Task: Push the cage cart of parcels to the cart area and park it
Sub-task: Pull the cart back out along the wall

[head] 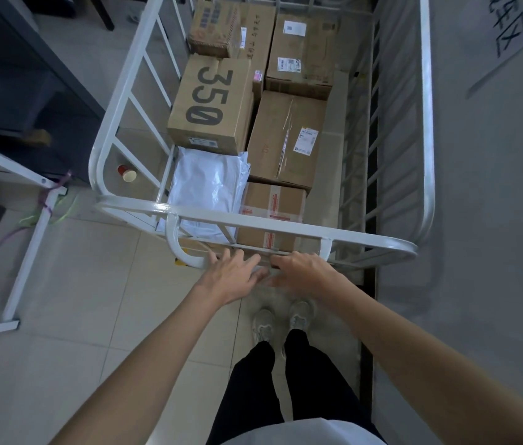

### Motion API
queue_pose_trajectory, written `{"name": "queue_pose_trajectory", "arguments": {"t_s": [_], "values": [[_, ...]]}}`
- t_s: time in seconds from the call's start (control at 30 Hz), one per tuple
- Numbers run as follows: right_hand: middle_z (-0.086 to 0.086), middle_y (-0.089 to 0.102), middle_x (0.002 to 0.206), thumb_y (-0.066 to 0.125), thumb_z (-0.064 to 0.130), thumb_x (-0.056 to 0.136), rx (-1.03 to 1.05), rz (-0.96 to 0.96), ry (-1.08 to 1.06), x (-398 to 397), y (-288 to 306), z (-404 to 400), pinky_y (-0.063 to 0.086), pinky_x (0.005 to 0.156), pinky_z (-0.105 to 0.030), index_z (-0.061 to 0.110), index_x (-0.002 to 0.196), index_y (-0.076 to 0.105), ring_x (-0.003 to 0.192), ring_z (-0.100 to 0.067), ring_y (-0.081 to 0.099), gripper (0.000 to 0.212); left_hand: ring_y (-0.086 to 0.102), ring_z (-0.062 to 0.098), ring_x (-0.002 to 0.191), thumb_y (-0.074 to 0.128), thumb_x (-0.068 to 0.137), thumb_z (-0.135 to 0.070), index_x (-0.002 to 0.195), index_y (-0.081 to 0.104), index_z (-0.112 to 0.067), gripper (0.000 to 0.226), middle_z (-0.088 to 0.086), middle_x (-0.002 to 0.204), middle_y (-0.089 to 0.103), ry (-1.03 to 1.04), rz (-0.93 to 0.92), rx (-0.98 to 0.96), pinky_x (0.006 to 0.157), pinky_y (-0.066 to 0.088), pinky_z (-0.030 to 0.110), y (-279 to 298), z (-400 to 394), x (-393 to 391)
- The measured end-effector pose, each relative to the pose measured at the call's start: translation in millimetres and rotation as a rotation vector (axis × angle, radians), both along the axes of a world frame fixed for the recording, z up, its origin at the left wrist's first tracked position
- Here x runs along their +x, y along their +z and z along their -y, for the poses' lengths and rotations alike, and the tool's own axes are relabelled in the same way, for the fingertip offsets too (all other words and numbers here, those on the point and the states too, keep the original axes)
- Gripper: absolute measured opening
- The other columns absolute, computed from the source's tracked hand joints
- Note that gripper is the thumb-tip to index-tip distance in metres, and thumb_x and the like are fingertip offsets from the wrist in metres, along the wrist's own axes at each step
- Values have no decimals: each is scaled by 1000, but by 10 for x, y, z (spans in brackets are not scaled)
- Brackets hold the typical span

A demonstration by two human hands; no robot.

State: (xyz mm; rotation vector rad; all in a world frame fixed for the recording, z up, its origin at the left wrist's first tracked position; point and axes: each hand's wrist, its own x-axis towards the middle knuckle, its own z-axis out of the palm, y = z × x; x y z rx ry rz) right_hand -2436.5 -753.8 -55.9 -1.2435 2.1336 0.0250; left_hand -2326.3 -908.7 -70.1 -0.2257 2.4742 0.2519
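Both forearms outstretched, left hand (232, 274) fingers spread, right hand (301, 271) relaxed, over cart handle (189, 256)

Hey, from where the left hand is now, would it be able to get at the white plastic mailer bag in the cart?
Probably yes. The left hand is at the cart's handle bar, and the white mailer bag lies uncovered just beyond the top rail, which it would need to reach over.

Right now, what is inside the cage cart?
The cart holds cardboard boxes, one marked 350, others labelled, plus a white poly bag at the near end. Anything beneath them is covered.
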Motion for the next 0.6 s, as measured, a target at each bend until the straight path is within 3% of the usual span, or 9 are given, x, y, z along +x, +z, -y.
{"name": "queue_pose_trajectory", "arguments": {"t_s": [0.27,0.47,0.6], "values": [[-5,67,113,50,55,95,-10,-25,-53,46,-61,-26,46,83,-40,19,119,55,103,-28,64,43,53,34,121,19,101,-64,116,48,-27,50,7,124,61,-39,-6,-30,98,40,58,40,39,-38],[-5,70,105,47,44,99,-145,-46,-114,-40,10,-48,54,76,-40,14,114,59,91,-27,68,35,60,32,103,23,102,-57,110,49,-21,45,6,108,61,-43,-182,-31,87,48,49,138,18,-188],[-8,65,105,51,36,97,-263,-127,-154,-202,129,-108,51,74,-40,10,111,58,90,-28,63,30,61,31,95,28,102,-51,108,51,-20,39,5,103,61,-63,-330,-58,79,49,45,222,-51,-405]]}}
